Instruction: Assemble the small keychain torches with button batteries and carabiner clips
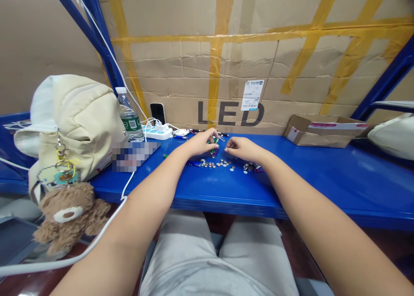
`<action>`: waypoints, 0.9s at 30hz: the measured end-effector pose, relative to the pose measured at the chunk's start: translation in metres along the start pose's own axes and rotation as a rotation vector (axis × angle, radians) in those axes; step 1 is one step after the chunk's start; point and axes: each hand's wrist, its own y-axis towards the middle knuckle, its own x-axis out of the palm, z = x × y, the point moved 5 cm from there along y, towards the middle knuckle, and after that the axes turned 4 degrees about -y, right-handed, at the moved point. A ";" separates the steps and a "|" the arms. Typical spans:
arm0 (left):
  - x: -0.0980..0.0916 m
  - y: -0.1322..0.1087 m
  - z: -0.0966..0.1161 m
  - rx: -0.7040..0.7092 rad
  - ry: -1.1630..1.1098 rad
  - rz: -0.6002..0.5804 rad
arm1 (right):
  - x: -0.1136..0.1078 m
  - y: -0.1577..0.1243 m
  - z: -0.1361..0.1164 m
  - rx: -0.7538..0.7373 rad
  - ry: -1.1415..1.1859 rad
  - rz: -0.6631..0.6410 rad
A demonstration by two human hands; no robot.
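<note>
My left hand [203, 142] is curled above the blue table, thumb and fingers closed around a small green tube [212, 151] that they partly cover. Just under it is a small purple piece [216, 151]. To the right, my right hand [241, 149] has thumb and fingertips pinched together; whatever is between them is too small to name. Small round silver discs like button cells [208, 164] lie scattered in front of both hands. A blue tube [194, 163] rests at their left, and a cluster of small shiny metal parts [250, 166] sits below my right hand.
At the left stand a cream backpack [87, 119] with a teddy bear charm [69, 214], a water bottle [131, 119] and a white power strip [158, 132]. A white cable [106, 227] crosses near my left arm. An open cardboard box [323, 132] is at the back right.
</note>
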 end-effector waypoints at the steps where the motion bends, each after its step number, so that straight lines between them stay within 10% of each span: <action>1: 0.000 0.000 -0.001 -0.009 -0.018 0.014 | 0.001 0.000 -0.002 -0.007 0.013 0.000; 27: -0.010 0.003 -0.008 -0.138 -0.762 0.297 | -0.003 -0.004 -0.022 -0.159 0.400 0.321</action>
